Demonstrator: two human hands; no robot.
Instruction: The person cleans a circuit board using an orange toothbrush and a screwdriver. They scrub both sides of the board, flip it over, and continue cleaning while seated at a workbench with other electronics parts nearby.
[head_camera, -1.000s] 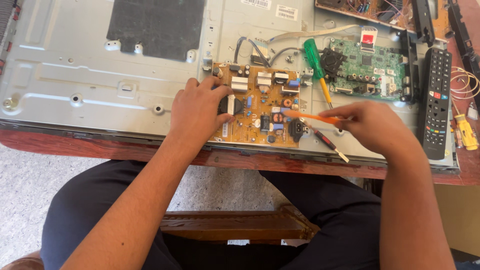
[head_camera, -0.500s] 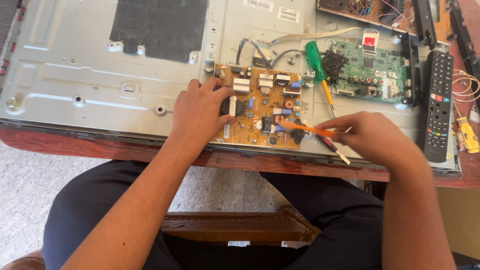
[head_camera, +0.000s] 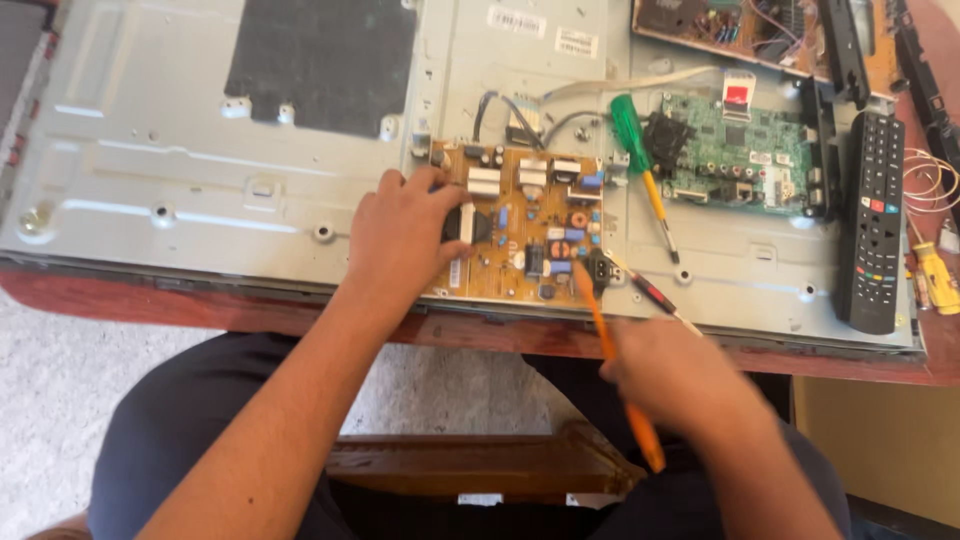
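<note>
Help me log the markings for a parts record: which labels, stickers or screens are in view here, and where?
White sticker: top of the grey metal back panel, rectangular, dark print.
Second white sticker: just to its right, smaller rectangle.
Red and white tag: top edge of the green circuit board, squarish.
No lit screen shows.

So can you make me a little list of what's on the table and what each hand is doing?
Left hand: resting flat on the left part of the tan circuit board
Right hand: holding an orange tool, tip at the board's lower right; hand blurred
Big base: grey metal panel lying on a red-brown table
Green circuit board: to the right of the tan one
Green-handled screwdriver: lying between the two boards
Remote control: black, at the right
</note>
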